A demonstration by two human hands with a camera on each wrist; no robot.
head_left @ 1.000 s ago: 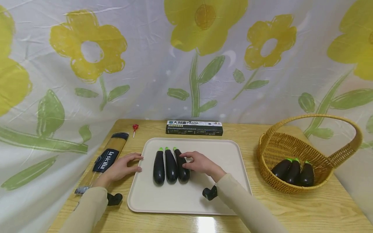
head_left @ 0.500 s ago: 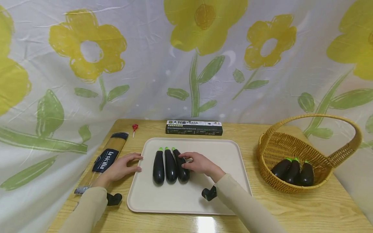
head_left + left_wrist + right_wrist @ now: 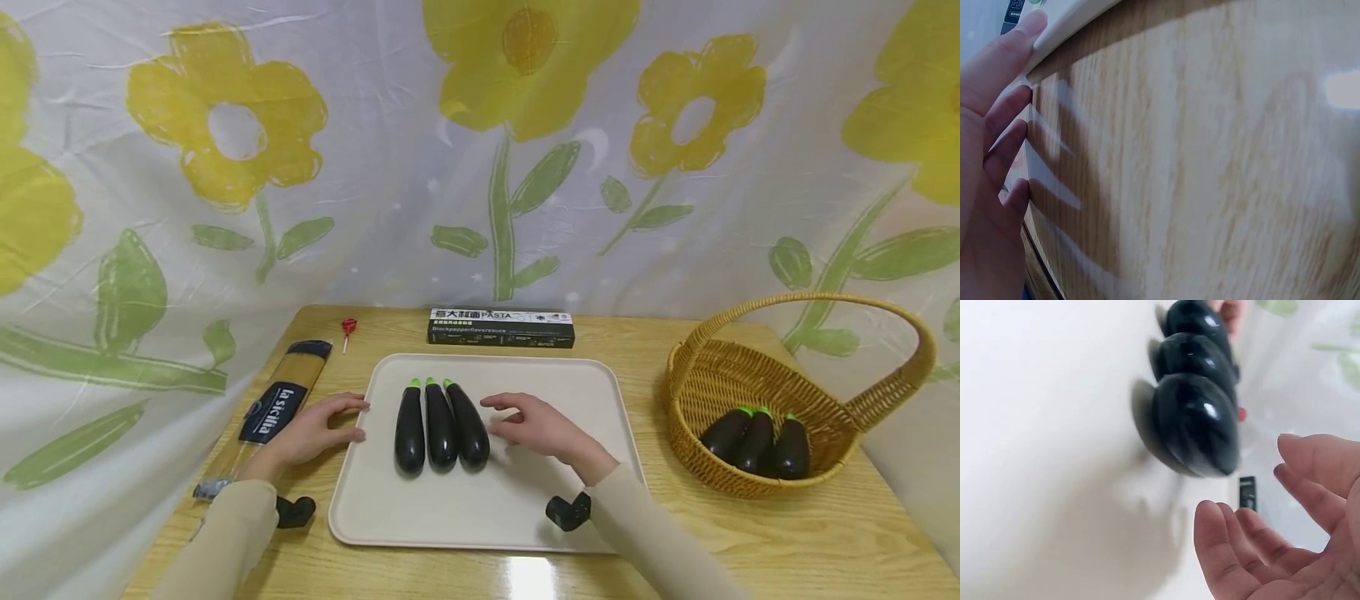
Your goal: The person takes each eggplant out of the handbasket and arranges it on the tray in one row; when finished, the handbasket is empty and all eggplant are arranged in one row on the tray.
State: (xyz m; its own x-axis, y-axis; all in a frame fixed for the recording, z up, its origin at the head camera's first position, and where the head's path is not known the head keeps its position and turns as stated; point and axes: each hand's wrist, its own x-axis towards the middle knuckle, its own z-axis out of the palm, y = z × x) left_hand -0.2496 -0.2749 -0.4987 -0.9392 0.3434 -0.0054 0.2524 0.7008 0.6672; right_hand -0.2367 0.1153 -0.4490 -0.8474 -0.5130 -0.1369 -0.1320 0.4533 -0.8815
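Observation:
Three dark eggplants with green tips lie side by side on a cream tray: a left eggplant, a middle eggplant and a right eggplant. My right hand is just right of the right eggplant, fingers loosely bent and holding nothing. In the right wrist view a gap shows between its fingertips and the nearest eggplant. At the tray's left rim is my left hand, thumb and fingertips right at the edge; the left wrist view shows its thumb against the rim.
A wicker basket with three more eggplants stands on the right. Left of the tray lies a spaghetti pack, with a red lollipop behind it. A black pasta box sits behind the tray, before a flowered cloth.
My right hand has let go of the right eggplant and moved a little to the right. The left hand and the eggplants stay nearly in place.

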